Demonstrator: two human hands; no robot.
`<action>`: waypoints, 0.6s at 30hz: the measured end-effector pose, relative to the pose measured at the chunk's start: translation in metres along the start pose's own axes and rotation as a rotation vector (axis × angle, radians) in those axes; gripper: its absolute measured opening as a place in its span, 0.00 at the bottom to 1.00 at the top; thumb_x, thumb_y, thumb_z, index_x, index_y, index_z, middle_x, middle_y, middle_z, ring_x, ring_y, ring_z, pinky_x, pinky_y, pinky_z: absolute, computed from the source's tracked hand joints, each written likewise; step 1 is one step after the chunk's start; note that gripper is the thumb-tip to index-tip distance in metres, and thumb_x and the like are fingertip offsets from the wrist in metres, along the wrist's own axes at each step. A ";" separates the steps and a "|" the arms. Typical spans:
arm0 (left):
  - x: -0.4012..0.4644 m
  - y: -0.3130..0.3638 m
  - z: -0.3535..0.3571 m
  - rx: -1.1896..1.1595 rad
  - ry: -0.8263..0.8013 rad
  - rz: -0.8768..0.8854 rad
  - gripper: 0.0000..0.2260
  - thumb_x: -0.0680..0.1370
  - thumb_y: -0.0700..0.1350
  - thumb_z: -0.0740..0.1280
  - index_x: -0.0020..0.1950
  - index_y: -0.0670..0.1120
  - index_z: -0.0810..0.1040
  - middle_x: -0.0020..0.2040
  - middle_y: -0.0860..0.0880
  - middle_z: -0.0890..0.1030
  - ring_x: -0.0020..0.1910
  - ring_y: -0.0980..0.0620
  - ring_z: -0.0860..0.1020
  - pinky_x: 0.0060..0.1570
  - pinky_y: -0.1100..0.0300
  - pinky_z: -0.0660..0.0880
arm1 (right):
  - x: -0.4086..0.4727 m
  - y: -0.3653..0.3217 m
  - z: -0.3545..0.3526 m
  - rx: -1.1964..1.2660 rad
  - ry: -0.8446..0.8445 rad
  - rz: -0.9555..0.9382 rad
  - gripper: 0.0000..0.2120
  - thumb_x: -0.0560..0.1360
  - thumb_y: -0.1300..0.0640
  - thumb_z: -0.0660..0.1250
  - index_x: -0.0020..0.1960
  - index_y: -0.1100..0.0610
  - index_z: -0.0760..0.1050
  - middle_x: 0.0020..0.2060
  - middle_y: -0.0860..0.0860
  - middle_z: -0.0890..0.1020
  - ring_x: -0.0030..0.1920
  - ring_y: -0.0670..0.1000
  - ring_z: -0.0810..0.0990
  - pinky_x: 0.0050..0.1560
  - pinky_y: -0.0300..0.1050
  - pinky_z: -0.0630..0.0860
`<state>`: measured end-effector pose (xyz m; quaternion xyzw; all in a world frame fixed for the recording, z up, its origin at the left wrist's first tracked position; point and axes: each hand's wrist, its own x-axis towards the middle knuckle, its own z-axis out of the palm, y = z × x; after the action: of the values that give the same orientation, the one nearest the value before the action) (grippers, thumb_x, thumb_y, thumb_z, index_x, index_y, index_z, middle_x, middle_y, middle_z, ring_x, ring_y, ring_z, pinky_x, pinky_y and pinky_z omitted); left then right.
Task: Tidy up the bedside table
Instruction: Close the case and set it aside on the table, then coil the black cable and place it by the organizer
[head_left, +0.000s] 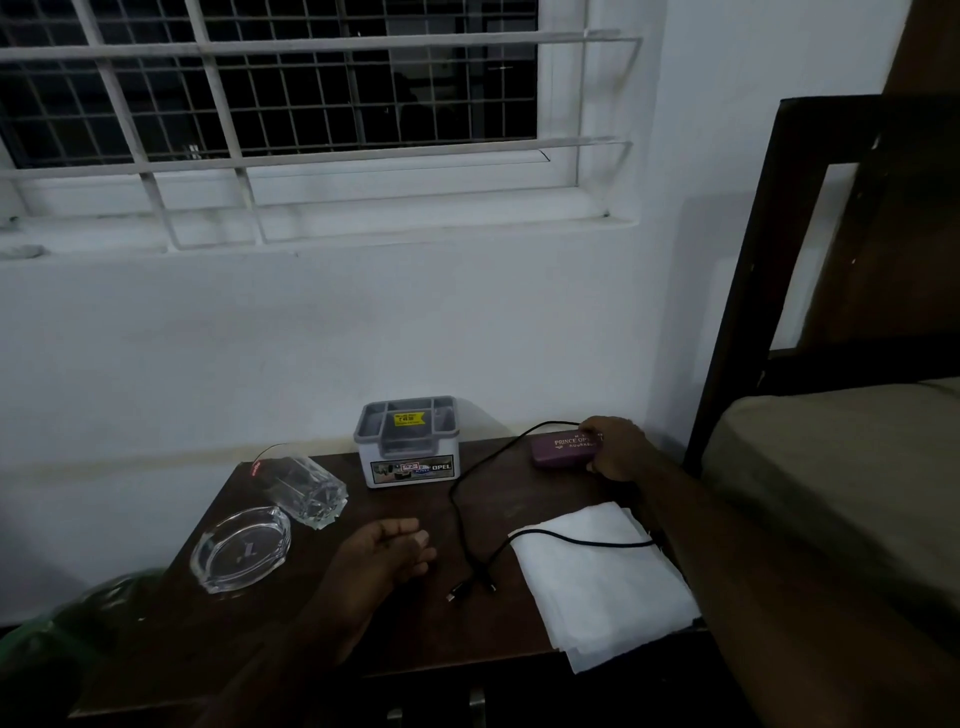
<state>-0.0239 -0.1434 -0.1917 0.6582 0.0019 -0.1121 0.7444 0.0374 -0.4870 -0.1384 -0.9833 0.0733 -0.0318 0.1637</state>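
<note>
Clearly the tidying has barely begun, judging by how scattered things lie on the dark wooden surface (322, 649) beside the bed (831, 467). Largest of the loose items is the folded white cloth (597, 577), lying at the near right corner and hanging slightly past the front edge. A grey and white organiser box (408, 447) stands upright at the back, against the wall, and its open compartments look unfilled, though the light is too dim to be sure. To the left, a clear glass ashtray (240, 548) sits near the left edge, and a clear tumbler (306, 491) lies tipped on its side just behind it. A black cable (457, 512) snakes loosely from the back right across the middle, one stretch crossing over the cloth and its plugs resting near the front. Smallest is the maroon spectacle case (563, 451) at the back right corner; the right hand (618, 452) is wrapped around its right end, grasping it while it rests on the wood. The left hand (387, 553) hovers over the middle, fingers loosely curled and holding nothing. By this reckoning nothing is yet sorted: case, cable, glassware and cloth all await placing.
</note>
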 end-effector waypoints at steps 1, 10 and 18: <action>0.000 -0.001 -0.001 0.009 -0.001 0.000 0.10 0.75 0.38 0.71 0.55 0.42 0.78 0.49 0.44 0.86 0.50 0.46 0.85 0.45 0.57 0.79 | 0.001 0.001 0.001 0.000 -0.004 -0.004 0.30 0.69 0.60 0.73 0.69 0.54 0.69 0.68 0.54 0.74 0.69 0.56 0.69 0.73 0.50 0.61; 0.001 0.000 -0.002 0.033 -0.005 -0.025 0.11 0.74 0.39 0.72 0.56 0.42 0.79 0.49 0.44 0.86 0.50 0.46 0.85 0.47 0.55 0.79 | 0.003 0.003 -0.001 0.017 -0.030 0.019 0.32 0.71 0.61 0.72 0.72 0.55 0.66 0.71 0.55 0.70 0.72 0.56 0.66 0.74 0.51 0.59; -0.009 0.019 0.031 0.421 0.110 0.193 0.05 0.74 0.42 0.72 0.48 0.51 0.82 0.45 0.50 0.84 0.44 0.54 0.83 0.38 0.64 0.77 | 0.001 0.021 -0.020 0.466 0.156 0.345 0.34 0.71 0.54 0.74 0.72 0.60 0.64 0.68 0.60 0.72 0.68 0.61 0.71 0.66 0.52 0.71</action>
<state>-0.0338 -0.1705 -0.1677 0.8011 -0.0436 -0.0024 0.5970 0.0335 -0.5128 -0.1263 -0.8868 0.2426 -0.0950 0.3817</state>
